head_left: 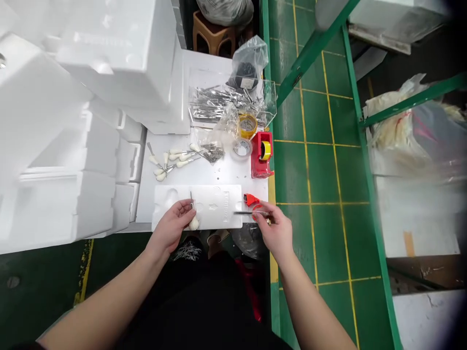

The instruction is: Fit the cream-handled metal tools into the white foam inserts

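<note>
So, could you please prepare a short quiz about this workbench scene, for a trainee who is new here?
1. What does the bare left hand hold?
A) a roll of clear tape
B) a slim metal piece with a cream-coloured bulb end
C) a clear plastic bag

2. True or false: the flat white foam slab lies nearer to the person's body than the red plastic tape dispenser.

3. Which hand holds the slim silver-coloured metal shaft that points across toward the other hand?

Key: 1. B; 2. True; 3. The bare right hand.
</note>
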Motion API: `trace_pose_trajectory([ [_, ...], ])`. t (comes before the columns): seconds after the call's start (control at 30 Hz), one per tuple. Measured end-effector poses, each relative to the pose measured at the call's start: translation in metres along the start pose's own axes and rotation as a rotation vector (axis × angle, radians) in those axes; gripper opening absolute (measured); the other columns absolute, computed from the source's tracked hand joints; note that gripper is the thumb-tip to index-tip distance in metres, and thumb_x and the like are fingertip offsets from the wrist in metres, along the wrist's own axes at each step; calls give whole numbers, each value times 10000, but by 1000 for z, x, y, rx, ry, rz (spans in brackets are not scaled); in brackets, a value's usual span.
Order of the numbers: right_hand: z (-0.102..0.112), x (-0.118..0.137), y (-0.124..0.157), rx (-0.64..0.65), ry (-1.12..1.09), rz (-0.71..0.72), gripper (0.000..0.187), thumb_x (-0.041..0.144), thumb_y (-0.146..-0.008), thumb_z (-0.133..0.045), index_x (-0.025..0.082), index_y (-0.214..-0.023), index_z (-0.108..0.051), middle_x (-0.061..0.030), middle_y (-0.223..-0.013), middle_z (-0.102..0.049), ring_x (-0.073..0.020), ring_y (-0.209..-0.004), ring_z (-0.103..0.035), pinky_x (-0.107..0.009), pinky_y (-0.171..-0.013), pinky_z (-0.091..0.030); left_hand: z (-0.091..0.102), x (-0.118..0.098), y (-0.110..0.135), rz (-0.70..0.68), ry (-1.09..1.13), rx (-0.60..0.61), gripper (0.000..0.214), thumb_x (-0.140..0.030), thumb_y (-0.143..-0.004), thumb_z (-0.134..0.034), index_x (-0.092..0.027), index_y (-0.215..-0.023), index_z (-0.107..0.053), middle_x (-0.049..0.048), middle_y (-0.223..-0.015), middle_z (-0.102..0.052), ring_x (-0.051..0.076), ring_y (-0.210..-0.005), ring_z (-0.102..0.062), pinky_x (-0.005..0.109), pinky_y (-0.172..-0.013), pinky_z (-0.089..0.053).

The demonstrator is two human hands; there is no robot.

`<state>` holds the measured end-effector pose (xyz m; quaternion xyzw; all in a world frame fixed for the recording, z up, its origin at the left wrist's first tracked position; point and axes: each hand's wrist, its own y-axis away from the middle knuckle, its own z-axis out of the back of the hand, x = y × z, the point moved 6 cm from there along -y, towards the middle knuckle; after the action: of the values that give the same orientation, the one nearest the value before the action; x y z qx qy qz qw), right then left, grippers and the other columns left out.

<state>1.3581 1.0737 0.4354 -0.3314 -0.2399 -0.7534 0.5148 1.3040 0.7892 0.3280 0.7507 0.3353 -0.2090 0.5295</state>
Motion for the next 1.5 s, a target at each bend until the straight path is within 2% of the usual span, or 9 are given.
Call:
trace_pose_trajectory([
  [0.1, -19, -4, -13, 35, -9, -72, 292, 383, -788, -780, 243, -1025, -684, 14, -701, -686, -161, -614, -621, -305, -618, -515, -1, 8, -17, -120, -145, -11, 476, -339, -737, -844, -203, -1154, -658, 40, -1043, -662, 153, -974, -608, 248, -852, -507],
  [0.27, -49, 13, -50, 262, 73, 122, 232, 330, -862, -702, 271, -1085, -730, 24, -709, -681, -133, -610, -595, -289, -659, -497, 12, 12, -20, -221, -133, -47, 435, -314, -772, -820, -246, -1173, -666, 33, -1063, -661, 160, -992, -609, 264, -880, -508],
  [0.43, -94, 28, -47, 429, 45, 138, 411, 320, -904, -635, 289, -1309, -573, 51, -681, -609, -137, -589, -559, -278, -584, -444, 80, 13, 7, -329, 10, -280, 431, -298, -772, -822, -242, -1172, -669, 15, -1028, -668, 128, -945, -607, 219, -850, -497],
  [0.57, -145, 49, -45, 530, 16, 121, 287, 348, -884, -653, 262, -1147, -575, 61, -644, -584, -139, -563, -538, -271, -552, -413, 139, 39, 32, -232, 69, -412, 458, -336, -745, -842, -208, -1146, -659, 18, -1045, -674, 128, -943, -620, 232, -874, -493],
  [0.7, -174, 56, -84, 449, 64, 189, 282, 328, -858, -668, 247, -1120, -599, 25, -733, -624, -162, -680, -601, -308, -668, -466, 152, 76, 56, -19, 212, -439, 452, -398, -755, -824, -203, -1108, -619, 36, -1103, -678, 170, -981, -649, 263, -799, -522],
  [0.87, -166, 2, -108, 434, -16, -167, 276, 390, -835, -696, 227, -1051, -641, -12, -667, -613, -183, -599, -610, -313, -549, -452, 125, 94, 57, 131, 389, -315, 394, -409, -849, -739, -248, -1157, -553, 69, -1253, -677, 227, -1095, -658, 346, -880, -534],
  [1.13, -128, -50, 41, 310, -585, -748, 326, 423, -726, -835, 254, -880, -602, 32, -677, -614, -188, -806, -699, -308, -716, -562, 92, 11, -29, -194, 36, -82, 426, -385, -866, -704, -219, -1215, -525, 92, -1251, -670, 228, -1143, -637, 345, -915, -511],
  [1.37, -180, -33, 99, 260, -1016, -913, 279, 392, -702, -836, 279, -812, -605, 41, -686, -610, -232, -987, -713, -364, -871, -551, -22, -48, -126, -231, -363, 325, 327, -245, -835, -689, -169, -1128, -566, 91, -1139, -682, 193, -928, -655, 332, -794, -480],
  [1.5, -196, -25, 95, 364, -1001, -791, 281, 448, -670, -825, 339, -801, -603, 60, -685, -656, -290, -940, -724, -507, -920, -557, -80, -61, -135, -353, -399, 521, 297, -153, -802, -689, -149, -1077, -575, 78, -1162, -670, 178, -945, -629, 336, -825, -470],
])
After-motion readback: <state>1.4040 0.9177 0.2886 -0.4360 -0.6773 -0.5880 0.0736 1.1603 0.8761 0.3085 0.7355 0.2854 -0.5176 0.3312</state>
